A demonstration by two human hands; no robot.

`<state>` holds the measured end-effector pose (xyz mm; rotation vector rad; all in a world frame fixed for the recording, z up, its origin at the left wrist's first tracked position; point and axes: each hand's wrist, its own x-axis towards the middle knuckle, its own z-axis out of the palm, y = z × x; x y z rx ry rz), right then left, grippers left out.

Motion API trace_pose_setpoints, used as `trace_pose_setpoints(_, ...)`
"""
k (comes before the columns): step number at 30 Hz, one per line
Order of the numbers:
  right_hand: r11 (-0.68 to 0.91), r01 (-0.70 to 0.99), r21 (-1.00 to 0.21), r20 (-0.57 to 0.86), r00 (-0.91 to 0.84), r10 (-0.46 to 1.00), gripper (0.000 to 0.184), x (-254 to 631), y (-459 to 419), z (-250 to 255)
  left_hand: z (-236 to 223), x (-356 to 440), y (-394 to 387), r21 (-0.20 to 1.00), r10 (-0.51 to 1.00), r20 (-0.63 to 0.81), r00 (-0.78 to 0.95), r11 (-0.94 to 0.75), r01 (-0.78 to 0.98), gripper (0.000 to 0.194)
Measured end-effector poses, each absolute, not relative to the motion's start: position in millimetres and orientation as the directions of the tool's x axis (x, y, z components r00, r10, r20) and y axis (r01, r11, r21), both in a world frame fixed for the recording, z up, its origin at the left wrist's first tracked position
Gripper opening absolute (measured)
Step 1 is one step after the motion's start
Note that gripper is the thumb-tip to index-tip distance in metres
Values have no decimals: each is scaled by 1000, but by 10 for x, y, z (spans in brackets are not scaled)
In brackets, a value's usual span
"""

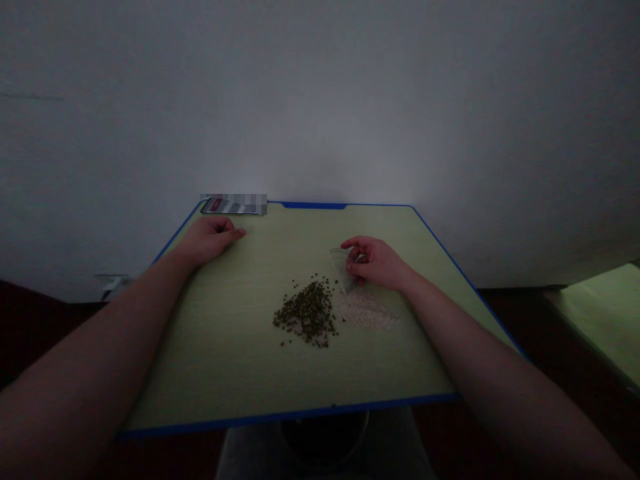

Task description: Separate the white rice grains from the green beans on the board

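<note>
A clear triangular scraper [343, 268], probably plastic, stood tilted on the pale green table [200, 360] with blue edging, its lower tip just beside the grains and its upper part held in the right grip [375, 261]. That grip was closed, with the thumb and fingers pinching the scraper. The left grip [210, 239] rested open and empty on the tabletop, its fingers loosely curled, near a flat dark object [220, 207] that was partly blurred out at the far corner. Between the hands lay a broad heap of dark green mung beans [306, 313] and, touching its right side, a flatter spread of pale grains [366, 310], perhaps rice. The two lay mostly apart but not wholly: some pale grains showed along the lower edge of the beans, and a few stray beans sat loose around the heap
</note>
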<state>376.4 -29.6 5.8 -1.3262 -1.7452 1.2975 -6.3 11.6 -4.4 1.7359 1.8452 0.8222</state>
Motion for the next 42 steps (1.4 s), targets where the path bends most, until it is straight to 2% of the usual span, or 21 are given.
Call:
trace_pose_setpoints(18, 79, 296, -952, -21, -322, 946, 43, 3724, -293, 57, -20, -37, 99, 704, 994, 54, -95, 29, 709, 38)
trace_pose_setpoints(42, 42, 276, -960, -56, -339, 939, 41, 3685, -325, 56, 10, 10, 73, 723, 992, 42, -121, 53, 688, 37)
